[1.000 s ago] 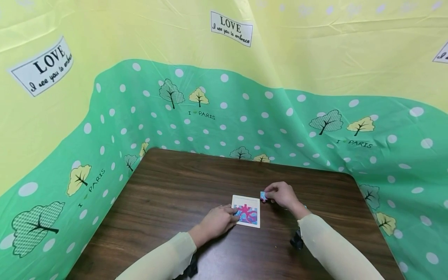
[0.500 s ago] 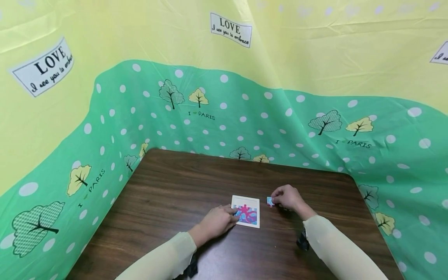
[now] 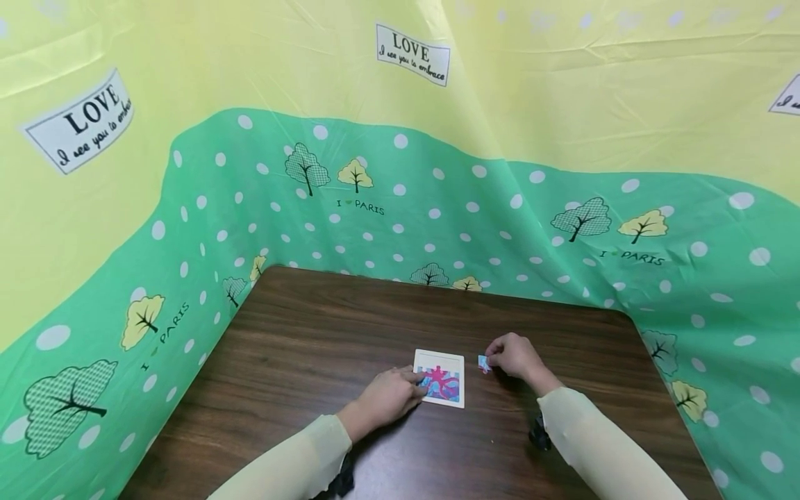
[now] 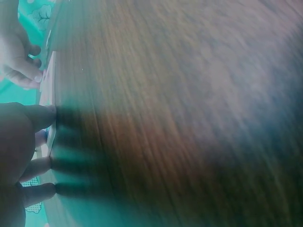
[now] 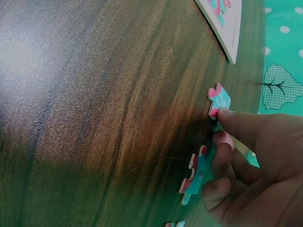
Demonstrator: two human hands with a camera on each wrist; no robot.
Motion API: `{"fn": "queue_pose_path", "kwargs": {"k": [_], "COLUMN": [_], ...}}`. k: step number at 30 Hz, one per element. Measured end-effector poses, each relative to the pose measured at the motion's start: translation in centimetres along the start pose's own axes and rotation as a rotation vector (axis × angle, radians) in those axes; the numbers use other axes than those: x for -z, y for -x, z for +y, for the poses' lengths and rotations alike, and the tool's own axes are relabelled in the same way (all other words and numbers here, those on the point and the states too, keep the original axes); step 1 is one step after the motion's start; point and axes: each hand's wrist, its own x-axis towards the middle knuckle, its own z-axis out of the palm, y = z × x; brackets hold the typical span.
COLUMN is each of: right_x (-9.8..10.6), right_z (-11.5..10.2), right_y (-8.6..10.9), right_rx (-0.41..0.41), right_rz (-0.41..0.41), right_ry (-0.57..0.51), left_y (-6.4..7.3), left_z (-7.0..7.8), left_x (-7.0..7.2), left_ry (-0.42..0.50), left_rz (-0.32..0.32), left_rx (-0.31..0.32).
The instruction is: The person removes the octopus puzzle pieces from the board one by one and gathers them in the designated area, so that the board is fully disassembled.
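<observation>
A square jigsaw puzzle tray (image 3: pixel 451 358) with a pale frame lies on the table, partly filled with a pink, octopus-like picture on blue. My left hand (image 3: pixel 389 394) rests at its left side, fingertips over the edge and on the picture. In the left wrist view, the fingers (image 4: pixel 40 165) reach down along the tray's edge. To the right of the tray, my right hand (image 3: pixel 517 355) pinches a small blue and pink puzzle piece (image 5: pixel 220 99) between thumb and finger, close over the table. Another loose piece (image 5: pixel 194 176) lies under that hand.
Part of a further puzzle piece (image 5: pixel 175 224) shows at the bottom of the right wrist view. The dark wooden table (image 3: pixel 325 312) is bordered by a green and yellow printed cloth (image 3: pixel 387 160) at the back and sides.
My right hand, with the puzzle piece, has moved right, away from the tray's edge, and has nearly stopped over the last half second. The left hand stays put on the tray.
</observation>
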Motion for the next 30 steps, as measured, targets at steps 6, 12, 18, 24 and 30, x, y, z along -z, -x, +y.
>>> {"fn": "queue_pose_path", "kwargs": {"k": [6,12,18,24,30], "right_x": [-0.2,-0.2,-0.3,-0.2,-0.6], "right_z": [0.1,0.2,0.3,-0.2,-1.7], "right_y": [0.1,0.1,0.0,0.5,1.8], "right_rx": [0.029,0.024,0.022,0.055,0.12], "right_rz": [0.026,0.038,0.04,0.039,0.032], "right_ry": [0.026,0.028,0.027,0.023,0.013], "left_y": [-0.1,-0.2,-0.2,-0.2,-0.3], "left_z": [0.1,0.2,0.1,0.3,0.7], "left_x": [-0.2,-0.4,-0.4,0.0,0.1], "left_ry": [-0.003,-0.021,-0.07,-0.073,-0.077], "left_rz": [0.043,0.074,0.084,0.076,0.045], "left_rx": [-0.02,-0.018,-0.017,-0.009,-0.024]}}
